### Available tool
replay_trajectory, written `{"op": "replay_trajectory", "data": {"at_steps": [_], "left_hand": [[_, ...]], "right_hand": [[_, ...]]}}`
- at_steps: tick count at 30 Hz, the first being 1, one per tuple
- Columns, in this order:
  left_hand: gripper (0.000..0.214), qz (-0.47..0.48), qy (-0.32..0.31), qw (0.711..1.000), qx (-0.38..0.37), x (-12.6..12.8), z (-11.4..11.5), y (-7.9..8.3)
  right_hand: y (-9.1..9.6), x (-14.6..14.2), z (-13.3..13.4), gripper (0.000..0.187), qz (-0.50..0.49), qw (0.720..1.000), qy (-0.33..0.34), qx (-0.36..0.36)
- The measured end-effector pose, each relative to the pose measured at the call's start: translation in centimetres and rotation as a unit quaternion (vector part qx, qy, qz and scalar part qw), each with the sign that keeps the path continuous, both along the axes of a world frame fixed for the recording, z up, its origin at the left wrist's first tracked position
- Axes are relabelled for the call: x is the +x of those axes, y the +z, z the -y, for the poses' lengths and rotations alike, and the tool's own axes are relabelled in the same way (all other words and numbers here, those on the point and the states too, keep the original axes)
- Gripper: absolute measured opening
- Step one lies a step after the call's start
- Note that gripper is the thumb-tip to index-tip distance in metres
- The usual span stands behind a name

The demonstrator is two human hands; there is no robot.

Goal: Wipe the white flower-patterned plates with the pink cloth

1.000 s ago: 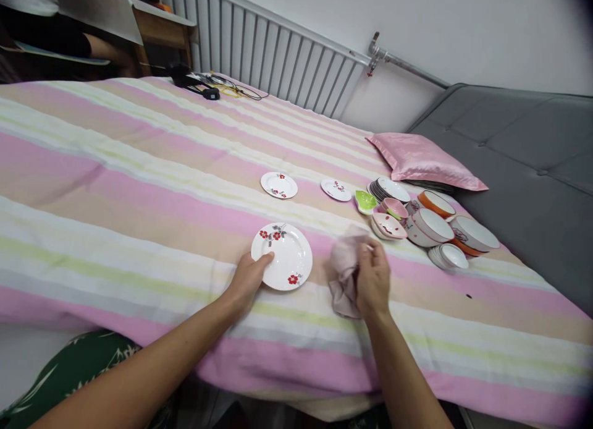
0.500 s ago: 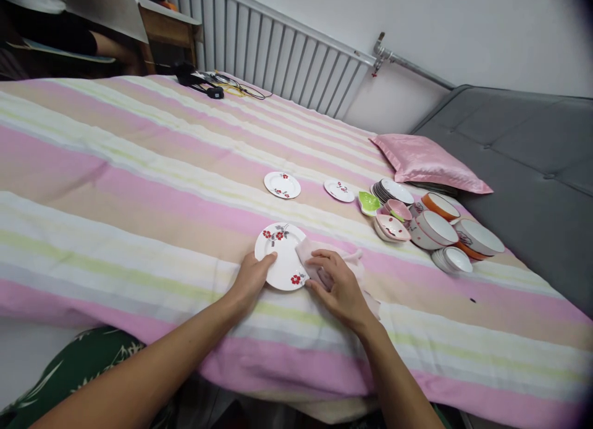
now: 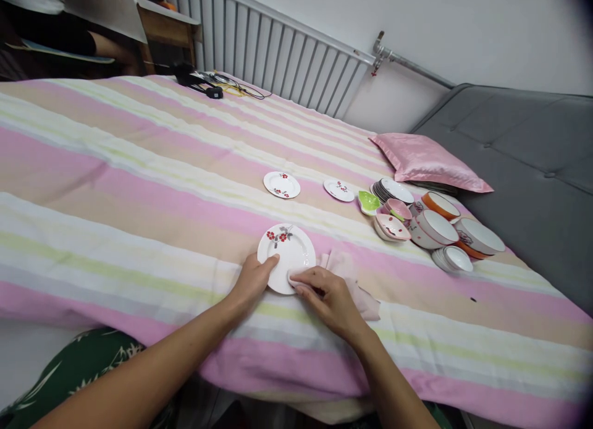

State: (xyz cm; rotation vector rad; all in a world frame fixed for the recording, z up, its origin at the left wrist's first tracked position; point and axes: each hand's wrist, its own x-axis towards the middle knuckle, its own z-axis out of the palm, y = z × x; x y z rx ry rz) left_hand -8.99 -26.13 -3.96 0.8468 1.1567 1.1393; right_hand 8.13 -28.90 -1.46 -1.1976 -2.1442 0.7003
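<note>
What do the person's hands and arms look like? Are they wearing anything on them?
The left hand and right hand are bare, with nothing I can see worn on the fingers or wrists. The left arm and right arm show no sleeves. Green clothing with pale leaf shapes shows beside the left arm.

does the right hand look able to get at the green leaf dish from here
Likely yes: no other dish stands between the right hand and the green leaf dish, though that hand pinches a cloth and would probably have to let go first.
</note>
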Motion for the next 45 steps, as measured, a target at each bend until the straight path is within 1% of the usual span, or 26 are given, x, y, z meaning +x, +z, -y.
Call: {"op": "replay_trajectory", "data": {"at_steps": [2, 4, 6, 9, 12, 15, 19, 22, 24, 26, 29, 32, 34, 35, 36, 38, 39, 40, 41, 43, 45], "left_hand": [[0.042, 0.005, -0.002, 1.0, -0.001, 0.0, 0.0, 0.0], [0.043, 0.012, 0.0, 1.0, -0.01, 0.0, 0.0, 0.1], [0.043, 0.012, 0.002, 1.0, -0.014, 0.1, 0.1, 0.2], [0.042, 0.001, 0.005, 1.0, -0.01, 0.1, 0.1, 0.3], [0.041, 0.001, -0.008, 1.0, -0.004, 0.0, 0.2, 0.3], [0.04, -0.001, -0.03, 1.0, -0.001, 0.0, 0.2, 0.4], [0.038, -0.011, -0.05, 0.999, 0.009, 0.0, 0.3, 0.5], [0.039, -0.011, -0.065, 0.998, 0.01, 0.1, 0.3, 0.5], [0.038, -0.018, -0.069, 0.997, 0.006, 0.1, 0.3, 0.5], [0.037, -0.021, -0.07, 0.997, 0.004, 0.1, 0.3, 0.5], [0.037, -0.01, -0.068, 0.998, 0.002, 0.1, 0.2, 0.5], [0.036, -0.005, -0.049, 0.999, -0.012, 0.0, 0.2, 0.3], [0.034, 0.0, -0.029, 0.999, -0.025, 0.0, 0.1, 0.3], [0.034, 0.004, -0.019, 0.999, -0.03, 0.0, 0.1, 0.3], [0.033, 0.008, -0.01, 0.999, -0.035, 0.0, 0.1, 0.3], [0.033, 0.017, 0.006, 0.999, -0.043, 0.0, 0.1, 0.4], [0.032, 0.021, 0.011, 0.999, -0.046, 0.1, 0.1, 0.4], [0.032, 0.023, 0.015, 0.998, -0.049, 0.1, 0.1, 0.5], [0.032, 0.025, 0.018, 0.998, -0.051, 0.1, 0.1, 0.5], [0.032, 0.023, 0.022, 0.998, -0.056, 0.2, 0.1, 0.5], [0.032, 0.021, 0.026, 0.998, -0.057, 0.2, 0.1, 0.5]], "right_hand": [[-0.4, -0.4, 0.1, 0.022, 0.03, 0.998, -0.011, 0.059], [-0.6, -0.6, 0.1, 0.022, 0.046, 0.994, -0.015, 0.102], [-0.8, -0.7, 0.2, 0.024, 0.045, 0.992, -0.005, 0.117], [-0.9, -0.7, 0.3, 0.028, 0.041, 0.992, 0.015, 0.121], [-1.3, -0.4, 0.1, 0.029, 0.035, 0.99, 0.01, 0.136], [-1.7, 0.1, -0.5, 0.027, 0.029, 0.987, -0.02, 0.158], [-2.1, 0.6, -1.3, 0.024, 0.035, 0.98, -0.08, 0.178], [-2.3, 0.6, -1.6, 0.022, 0.032, 0.972, -0.132, 0.191], [-2.3, 0.5, -1.5, 0.023, 0.029, 0.97, -0.151, 0.191], [-2.2, 0.2, -1.3, 0.024, 0.03, 0.971, -0.152, 0.18], [-1.6, -0.1, -0.6, 0.021, 0.032, 0.977, -0.145, 0.154], [-0.6, 0.1, -0.2, 0.025, 0.036, 0.98, -0.148, 0.13], [-0.1, 0.7, -0.3, 0.027, 0.038, 0.978, -0.164, 0.124], [0.0, 1.2, -0.4, 0.027, 0.036, 0.974, -0.188, 0.121], [0.0, 1.9, -0.6, 0.026, 0.031, 0.967, -0.226, 0.116], [-0.2, 3.5, -1.1, 0.028, 0.021, 0.939, -0.331, 0.088], [-0.4, 4.3, -1.3, 0.032, 0.017, 0.925, -0.375, 0.066], [-0.6, 5.0, -1.5, 0.035, 0.02, 0.916, -0.4, 0.037], [-0.9, 5.7, -1.6, 0.037, 0.011, 0.914, -0.405, 0.004], [-1.4, 6.5, -1.8, 0.033, -0.037, 0.922, -0.381, -0.058], [-1.7, 6.8, -2.1, 0.027, -0.087, 0.929, -0.35, -0.09]]}}
